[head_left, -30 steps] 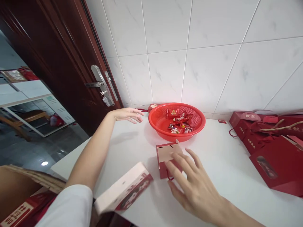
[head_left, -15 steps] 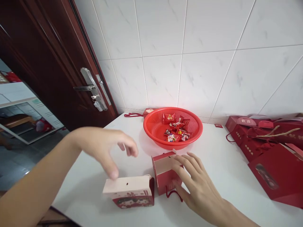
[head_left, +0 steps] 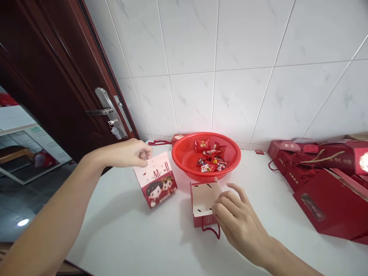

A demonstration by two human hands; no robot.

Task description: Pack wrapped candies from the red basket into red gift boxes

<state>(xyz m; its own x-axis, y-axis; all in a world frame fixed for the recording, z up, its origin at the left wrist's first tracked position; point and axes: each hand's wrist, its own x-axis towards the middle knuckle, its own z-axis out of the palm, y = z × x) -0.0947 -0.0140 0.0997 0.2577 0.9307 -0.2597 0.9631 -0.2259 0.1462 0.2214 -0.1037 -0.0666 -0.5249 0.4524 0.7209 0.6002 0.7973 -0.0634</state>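
My left hand (head_left: 135, 152) pinches the top edge of a pink and red candy box (head_left: 158, 183) with two cartoon figures on its front. This box is tilted and seems raised off the white tabletop. My right hand (head_left: 237, 216) is curled at the right edge of a small red gift box (head_left: 203, 221), its fingers on the rim and the index finger lifted. That gift box stands with its top open, showing a pale inside with dark slots. A dark red cord loop (head_left: 214, 231) hangs at its front. The thumb of my right hand is mostly hidden.
Behind the boxes sits a red plastic basket (head_left: 176, 160) with several wrapped candies (head_left: 202, 145). Red gift bags and boxes (head_left: 333, 211) crowd the table's right side. A tiled wall (head_left: 241, 96) rises behind; a dark door (head_left: 57, 65) with a metal handle stands at left.
My left hand has taken hold of the printed box and moved it up and away from me. The red gift box now stands more open, with my right hand still beside it.
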